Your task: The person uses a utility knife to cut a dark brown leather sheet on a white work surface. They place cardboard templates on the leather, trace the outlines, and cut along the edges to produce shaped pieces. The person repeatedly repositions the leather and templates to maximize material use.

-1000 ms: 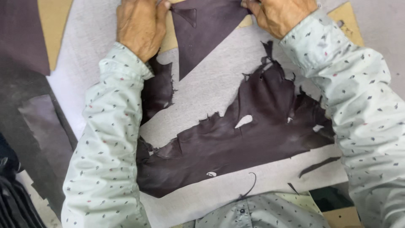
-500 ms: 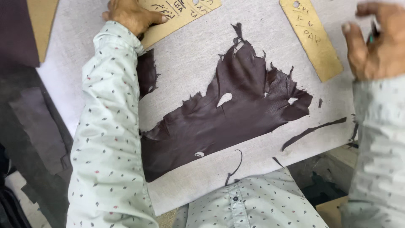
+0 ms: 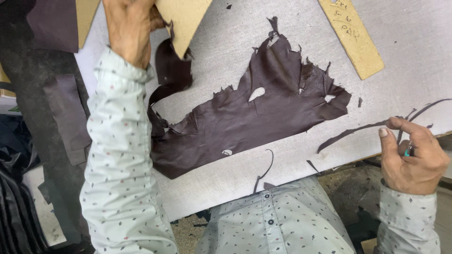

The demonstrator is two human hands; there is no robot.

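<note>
Left hand: the left hand (image 3: 129, 28), at the top edge, grips a tan cardboard pattern piece (image 3: 184, 19) by its lower corner, fingers clamped on it.
Right hand: the right hand (image 3: 412, 157), at the board's lower right edge, is curled around a small tool with a teal handle (image 3: 407, 151), mostly hidden; forefinger extended.
Leather: a ragged dark brown leather scrap (image 3: 249, 117) lies flat on the grey cutting board (image 3: 400, 89), between the hands, with small holes cut through it.
Offcuts: thin dark leather strips (image 3: 353, 131) lie just beside the right hand.
Label piece: a second tan cardboard strip (image 3: 353, 40) with handwriting lies upper right, slanted.
</note>
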